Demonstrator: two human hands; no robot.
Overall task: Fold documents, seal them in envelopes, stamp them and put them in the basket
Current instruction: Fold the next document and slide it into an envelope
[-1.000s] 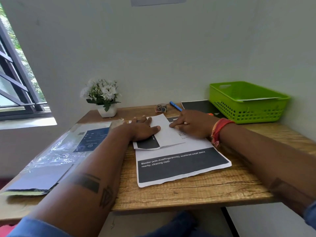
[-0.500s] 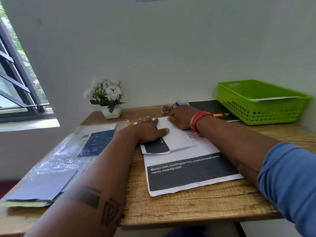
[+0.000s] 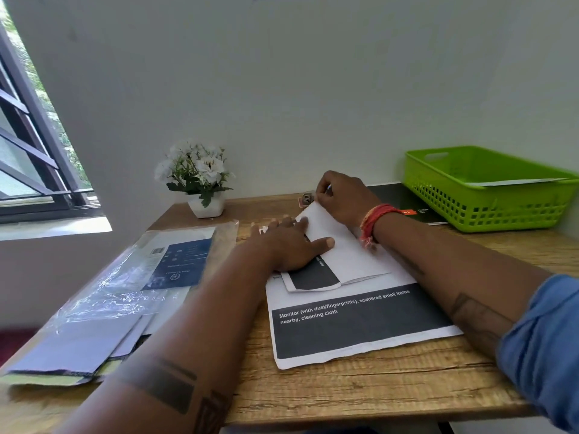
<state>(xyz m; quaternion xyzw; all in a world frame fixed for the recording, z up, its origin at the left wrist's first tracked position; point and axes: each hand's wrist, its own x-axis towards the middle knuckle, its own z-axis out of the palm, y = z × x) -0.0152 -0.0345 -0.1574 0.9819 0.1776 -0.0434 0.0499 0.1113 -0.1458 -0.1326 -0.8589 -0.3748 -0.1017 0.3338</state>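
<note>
Left hand [image 3: 289,245] flat on folded document [image 3: 341,255] (fingers straight)

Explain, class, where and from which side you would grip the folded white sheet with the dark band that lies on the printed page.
Probably pinch the folded white sheet at its near right corner, coming from the right, near side. That corner lies uncovered on the flat printed page, while the left hand presses flat on its left part and the right hand is at the far corner.
</note>
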